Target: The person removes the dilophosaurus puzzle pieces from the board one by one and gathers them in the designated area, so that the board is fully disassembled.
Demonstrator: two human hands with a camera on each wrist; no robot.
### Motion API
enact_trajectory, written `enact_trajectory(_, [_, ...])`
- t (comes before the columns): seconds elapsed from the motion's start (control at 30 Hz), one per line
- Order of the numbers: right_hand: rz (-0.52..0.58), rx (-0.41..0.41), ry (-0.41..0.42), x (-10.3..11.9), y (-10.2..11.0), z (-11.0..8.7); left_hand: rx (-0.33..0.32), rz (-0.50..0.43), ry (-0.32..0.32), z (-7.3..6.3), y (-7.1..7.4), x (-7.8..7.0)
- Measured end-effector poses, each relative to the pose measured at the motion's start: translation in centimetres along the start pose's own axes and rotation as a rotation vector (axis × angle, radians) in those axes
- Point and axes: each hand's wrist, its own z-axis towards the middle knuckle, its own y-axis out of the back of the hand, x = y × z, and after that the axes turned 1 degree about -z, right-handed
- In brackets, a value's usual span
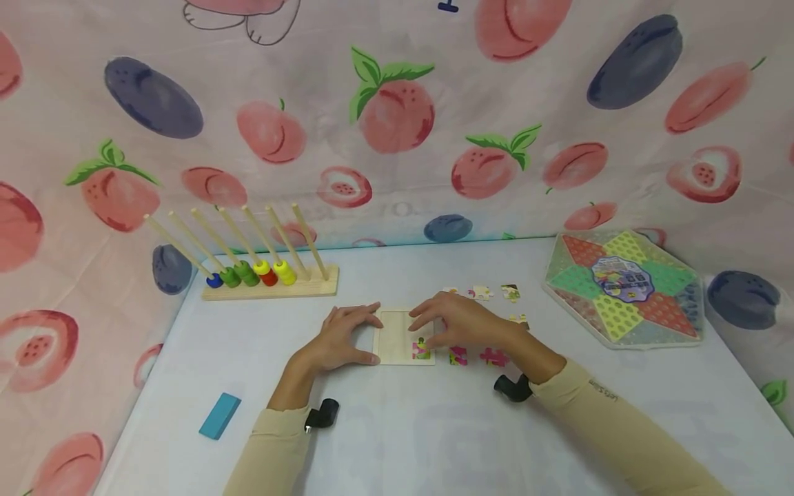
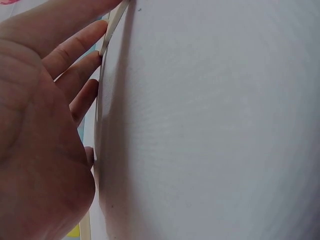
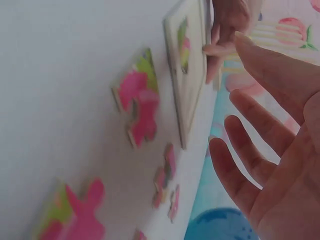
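A pale wooden puzzle tray [image 1: 392, 334] lies flat on the table, with one pink-and-green puzzle piece [image 1: 421, 350] in its near right corner. My left hand [image 1: 338, 337] is at the tray's left side, thumb by the near corner and index finger by the far one. In the left wrist view, its fairly straight fingers [image 2: 77, 75] touch the tray's edge. Over the tray's right part hovers my right hand [image 1: 468, 320], fingers spread and nothing between them in the right wrist view. Loose pink puzzle pieces [image 3: 142, 102] lie right of the tray; the right hand and forearm partly cover that area.
More puzzle pieces [image 1: 480, 293] lie beyond the right hand. A wooden peg stand [image 1: 269, 291] with coloured beads is at back left. A hexagonal board game [image 1: 623, 286] lies at back right, and a blue block [image 1: 220, 415] at front left. Fruit-print cloth [image 1: 397, 179] hangs behind.
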Motion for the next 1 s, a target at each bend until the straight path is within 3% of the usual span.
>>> enact_trajectory(0.17, [-0.042, 0.03, -0.045, 0.2, -1.0, 0.3, 0.0, -0.005, -0.002, 0.0, 0.0, -0.1])
enact_trajectory(0.6, [-0.116, 0.04, -0.065, 0.4, -2.2, 0.0, 0.0, -0.018, 0.007, 0.1, 0.0, 0.1])
enact_trajectory(1.0, [-0.096, 0.048, -0.082, 0.5, -2.2, 0.1, 0.001, -0.01, -0.014, 0.1, 0.0, 0.0])
